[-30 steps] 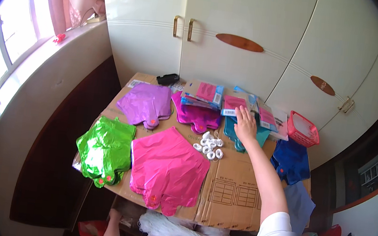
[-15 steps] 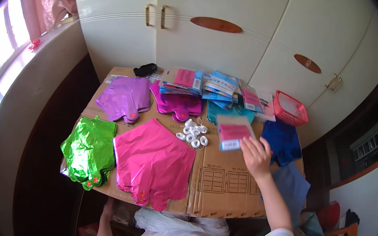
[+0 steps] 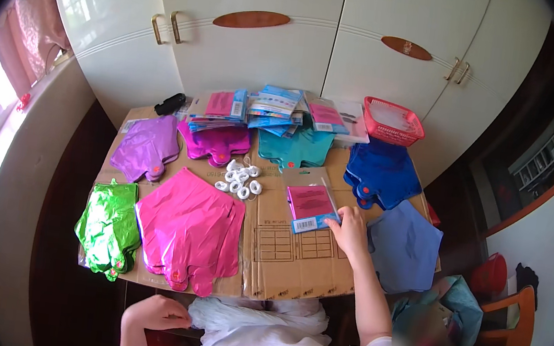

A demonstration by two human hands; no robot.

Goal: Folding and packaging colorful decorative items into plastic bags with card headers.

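Pink is showing through a clear packet [image 3: 310,201] with a blue strip, and the fingers [image 3: 348,214] of the right hand [image 3: 351,236] are pinching its near right corner. The packet is sitting up and to the left of those fingers, over the table [image 3: 292,278]. Its long side is pointing away from the person, with the far end leaning a bit left. I am not able to tell if it is touching the table. The right hand is being the near one; the left hand [image 3: 159,312] is resting low by the lap, well apart. Its fingers are bending in, and I cannot tell if they are holding anything. White rolls [image 3: 242,177] are lying left of the packet, and a big pink pile [image 3: 188,228] is lying past them. A pale blue pile [image 3: 406,248] is lying just right of the right hand. Farther back, more packets [image 3: 274,110] are resting on a teal pile [image 3: 297,149], and a red basket [image 3: 392,136] is standing at the back right.
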